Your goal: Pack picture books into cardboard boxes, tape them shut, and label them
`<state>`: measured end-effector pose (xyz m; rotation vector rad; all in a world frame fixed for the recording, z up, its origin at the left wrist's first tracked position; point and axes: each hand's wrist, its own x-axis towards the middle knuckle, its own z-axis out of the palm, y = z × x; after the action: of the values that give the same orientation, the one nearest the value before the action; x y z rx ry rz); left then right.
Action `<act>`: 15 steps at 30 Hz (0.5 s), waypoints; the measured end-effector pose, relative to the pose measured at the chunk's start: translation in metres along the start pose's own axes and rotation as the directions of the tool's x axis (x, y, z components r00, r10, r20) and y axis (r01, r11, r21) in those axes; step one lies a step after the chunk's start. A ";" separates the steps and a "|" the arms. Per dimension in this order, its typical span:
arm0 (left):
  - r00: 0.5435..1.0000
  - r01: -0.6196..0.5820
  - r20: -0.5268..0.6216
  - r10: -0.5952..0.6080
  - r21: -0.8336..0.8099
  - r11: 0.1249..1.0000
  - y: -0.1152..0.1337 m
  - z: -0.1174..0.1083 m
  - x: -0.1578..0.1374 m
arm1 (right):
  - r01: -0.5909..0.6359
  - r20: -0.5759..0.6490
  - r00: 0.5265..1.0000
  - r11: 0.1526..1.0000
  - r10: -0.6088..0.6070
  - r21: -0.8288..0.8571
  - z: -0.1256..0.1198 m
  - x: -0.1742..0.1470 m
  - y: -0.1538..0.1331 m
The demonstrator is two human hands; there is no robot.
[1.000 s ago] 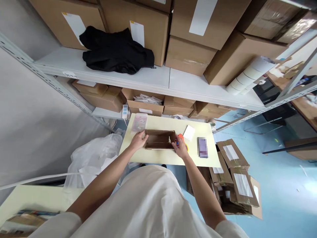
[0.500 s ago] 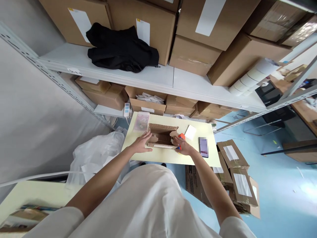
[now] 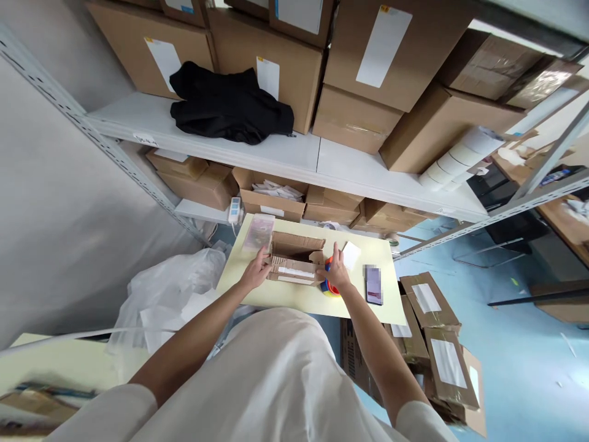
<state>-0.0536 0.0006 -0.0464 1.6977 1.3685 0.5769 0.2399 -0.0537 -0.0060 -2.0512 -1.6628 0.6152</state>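
Head cam: your L hand (image 3: pixel 256 270) grips the small open-top carton (image 3: pixel 288 264) at its L end, over the table (image 3: pixel 276 297). R hand (image 3: pixel 339 271) spread open, index up, thumb at carton's R end; red-blue item (image 3: pixel 328 286) right by it. Tip: brace both ends level, press lightly w/ 2 hands so thin walls don't buckle.

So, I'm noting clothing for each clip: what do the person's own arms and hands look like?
The left hand and right hand are ungloved. The forearms are bare too, with nothing visible worn on the wrists. Short, plain off-white sleeves cover the upper arms, matching the shirt. Fine details on the fingers are too small to tell.
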 end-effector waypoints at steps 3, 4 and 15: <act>0.993 0.075 -0.090 -0.072 0.025 0.997 0.007 0.003 0.009 | 0.059 0.086 0.995 0.998 -0.059 0.003 -0.006 0.008 0.000; 0.990 0.082 -0.121 -0.075 0.051 0.995 0.009 0.002 0.012 | 0.080 0.125 0.989 0.997 -0.082 0.015 -0.007 0.010 0.000; 0.991 -0.105 -0.058 0.124 0.261 0.960 0.018 0.007 0.002 | -0.015 0.374 0.924 0.972 -0.076 0.234 0.003 -0.009 0.025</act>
<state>-0.0378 -0.0009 -0.0355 1.9925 1.4554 0.5498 0.2559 -0.0670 -0.0226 -1.8139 -1.7234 1.2022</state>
